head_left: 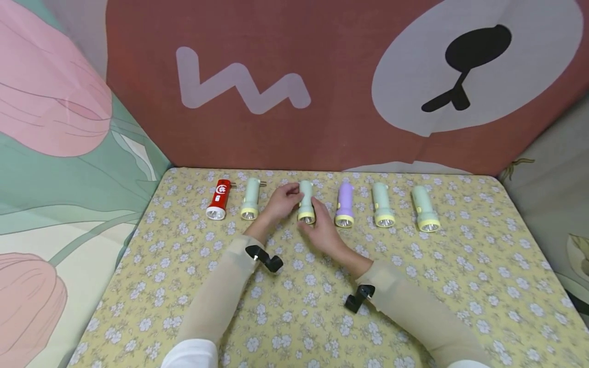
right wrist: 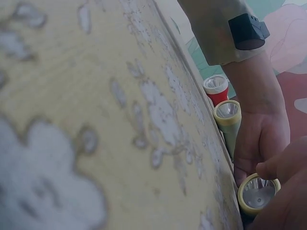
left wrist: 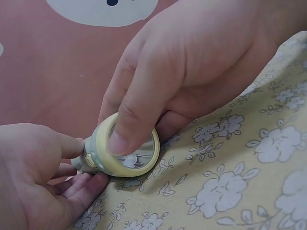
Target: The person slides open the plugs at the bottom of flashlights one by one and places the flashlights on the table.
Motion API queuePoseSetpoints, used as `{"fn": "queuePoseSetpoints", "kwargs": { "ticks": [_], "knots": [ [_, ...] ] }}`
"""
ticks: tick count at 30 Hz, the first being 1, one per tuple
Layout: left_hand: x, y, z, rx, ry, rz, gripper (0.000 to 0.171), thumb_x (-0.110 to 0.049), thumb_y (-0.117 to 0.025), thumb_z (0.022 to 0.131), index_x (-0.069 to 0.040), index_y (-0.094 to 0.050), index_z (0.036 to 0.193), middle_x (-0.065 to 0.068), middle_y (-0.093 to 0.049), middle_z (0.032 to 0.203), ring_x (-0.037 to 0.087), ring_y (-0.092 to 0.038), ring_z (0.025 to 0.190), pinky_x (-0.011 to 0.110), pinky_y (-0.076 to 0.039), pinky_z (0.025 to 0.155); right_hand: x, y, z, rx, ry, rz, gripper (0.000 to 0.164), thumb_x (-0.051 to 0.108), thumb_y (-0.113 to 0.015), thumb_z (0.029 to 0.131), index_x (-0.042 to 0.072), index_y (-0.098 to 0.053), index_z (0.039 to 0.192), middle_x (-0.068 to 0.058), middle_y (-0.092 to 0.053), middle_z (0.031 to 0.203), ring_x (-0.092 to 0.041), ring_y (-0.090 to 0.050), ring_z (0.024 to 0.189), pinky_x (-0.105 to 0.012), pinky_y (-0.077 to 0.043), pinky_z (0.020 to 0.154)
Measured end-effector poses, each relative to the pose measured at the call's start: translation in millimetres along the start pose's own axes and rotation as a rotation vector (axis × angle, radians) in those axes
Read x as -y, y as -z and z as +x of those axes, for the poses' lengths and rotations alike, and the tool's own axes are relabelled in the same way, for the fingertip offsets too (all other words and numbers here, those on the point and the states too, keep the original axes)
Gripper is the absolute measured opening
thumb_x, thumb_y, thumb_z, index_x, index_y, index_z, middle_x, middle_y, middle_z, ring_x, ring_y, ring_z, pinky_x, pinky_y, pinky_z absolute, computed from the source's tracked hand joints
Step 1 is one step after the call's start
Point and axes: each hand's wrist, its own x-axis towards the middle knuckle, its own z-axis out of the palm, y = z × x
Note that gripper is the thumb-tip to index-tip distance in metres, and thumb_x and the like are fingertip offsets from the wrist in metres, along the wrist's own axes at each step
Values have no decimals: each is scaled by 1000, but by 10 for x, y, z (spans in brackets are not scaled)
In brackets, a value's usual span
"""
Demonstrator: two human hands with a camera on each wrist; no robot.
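Note:
A pale green flashlight (head_left: 306, 191) with a yellow rim lies in the middle of a row on the table, its lens facing me. My left hand (head_left: 279, 203) pinches its body from the left, thumb above and fingers below, as the left wrist view shows. From the other side, my right hand (head_left: 324, 232) grips the head, with the thumb over the rim (left wrist: 102, 143) and lens edge and the other fingers behind it. In the right wrist view, the lens (right wrist: 258, 194) shows between both hands, while part of the body is hidden.
Left of the hands lie a red flashlight (head_left: 220, 197) and a green one (head_left: 251, 194), both with prongs out at the back. To the right are a purple flashlight (head_left: 344, 199) and two green ones, the nearer (head_left: 381, 199) and the farther (head_left: 423, 202). A flowered cloth (head_left: 294, 317) covers the table.

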Motion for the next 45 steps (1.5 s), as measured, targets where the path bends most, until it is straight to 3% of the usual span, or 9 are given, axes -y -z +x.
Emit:
{"fn": "queuePoseSetpoints", "kwargs": {
  "ticks": [23,35,45],
  "knots": [
    [2,6,13,11,1,-23,50,-13,-58,105,0,-44,152,20,-56,138,31,-58,126,37,-57,95,-1,3,28,-73,0,71,69,6,-70,96,-6,-34,153,-28,-42,150,-40,-45,136,-52,-42,111],
    [-5,6,14,7,6,-27,49,-14,-58,105,-1,-46,151,18,-57,137,30,-60,123,37,-57,93,-14,-6,45,-89,10,88,65,5,-71,96,-6,-38,151,-26,-46,147,-39,-49,133,-50,-44,110],
    [8,15,-16,6,18,-42,49,-15,-57,106,-2,-44,152,18,-55,140,31,-57,127,40,-54,97,33,16,57,-76,-55,156,62,6,-72,95,-2,-43,149,-23,-49,148,-37,-49,136,-47,-41,115]
  ]
}}
